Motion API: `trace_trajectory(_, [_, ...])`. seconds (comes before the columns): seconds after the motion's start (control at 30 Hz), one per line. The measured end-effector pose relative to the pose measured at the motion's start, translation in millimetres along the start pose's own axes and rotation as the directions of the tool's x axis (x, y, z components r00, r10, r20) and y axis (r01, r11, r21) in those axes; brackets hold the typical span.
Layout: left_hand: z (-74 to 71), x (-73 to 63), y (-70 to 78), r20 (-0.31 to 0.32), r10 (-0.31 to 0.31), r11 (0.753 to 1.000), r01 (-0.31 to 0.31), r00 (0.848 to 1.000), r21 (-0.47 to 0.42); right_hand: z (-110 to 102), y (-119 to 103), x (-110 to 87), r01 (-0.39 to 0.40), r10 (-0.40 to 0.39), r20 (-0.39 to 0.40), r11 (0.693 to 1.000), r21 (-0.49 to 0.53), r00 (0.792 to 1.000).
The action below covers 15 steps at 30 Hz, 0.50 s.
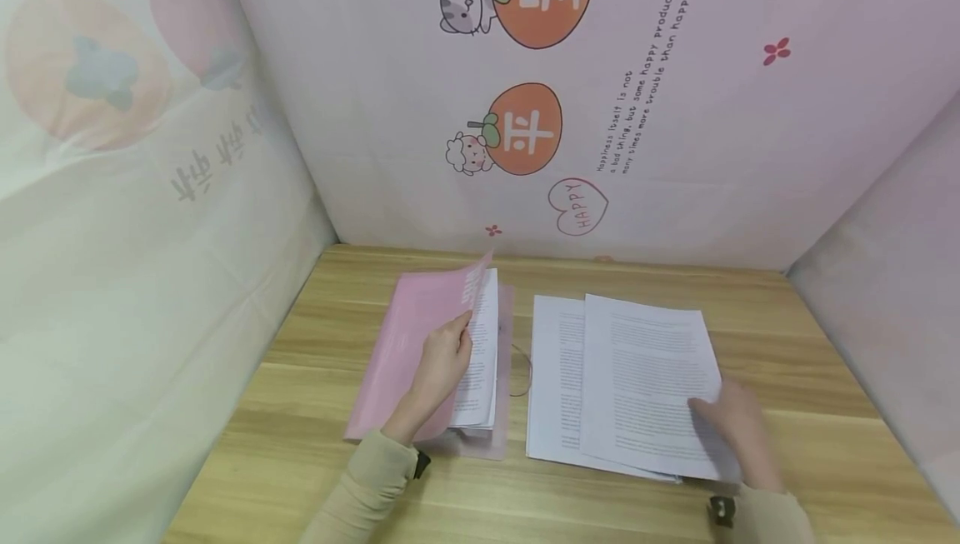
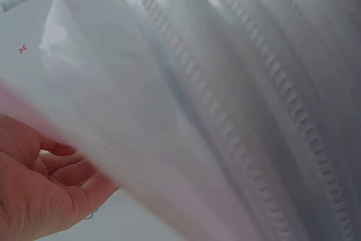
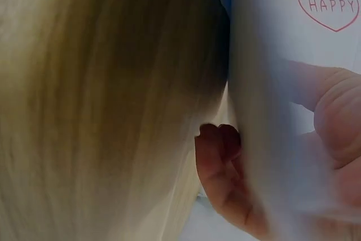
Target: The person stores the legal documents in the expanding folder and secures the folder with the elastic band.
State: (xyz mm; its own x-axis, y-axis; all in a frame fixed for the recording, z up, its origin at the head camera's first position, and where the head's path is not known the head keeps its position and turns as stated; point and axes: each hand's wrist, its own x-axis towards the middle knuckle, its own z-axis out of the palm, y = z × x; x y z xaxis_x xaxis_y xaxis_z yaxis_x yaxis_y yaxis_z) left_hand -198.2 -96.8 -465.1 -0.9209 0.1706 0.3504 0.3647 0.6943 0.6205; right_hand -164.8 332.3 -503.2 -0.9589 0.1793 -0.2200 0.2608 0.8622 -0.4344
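My left hand (image 1: 446,352) grips the free edge of the translucent pink folder cover (image 1: 408,319), which stands partly raised over the white printed pages (image 1: 480,361) inside. The left wrist view shows the clear plastic sleeves (image 2: 169,83) of the folder fanned at an angle, with that hand (image 2: 45,179) curled at the cover's edge. On the right, my right hand (image 1: 738,423) pinches the right edge of a printed sheet (image 1: 652,386), thumb on top. In the right wrist view the fingers (image 3: 217,179) are behind the blurred paper. This sheet overlaps another stack of printed paper (image 1: 555,377).
A thin loop (image 1: 525,373) shows between the folder and the papers. The wooden table (image 1: 810,361) is bordered by patterned cloth walls, with the back cloth (image 1: 675,211) along its far edge. Both wrists wear black bands (image 1: 722,511).
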Motion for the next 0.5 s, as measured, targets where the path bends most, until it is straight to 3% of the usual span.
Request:
trace_trajectory(0.3, [-0.4,0.2,-1.1,-0.020,-0.007,1.000,0.007,1.000,0.004,-10,7,0.3,-0.072,0.062,0.080,0.988,0.138,0.995])
trace_trajectory(0.5, [-1.7,0.6,0.4,-0.026,-0.004,1.000,0.004,1.000,0.011,-15,15,-3.4,-0.040,0.022,0.082,0.973,0.227,0.996])
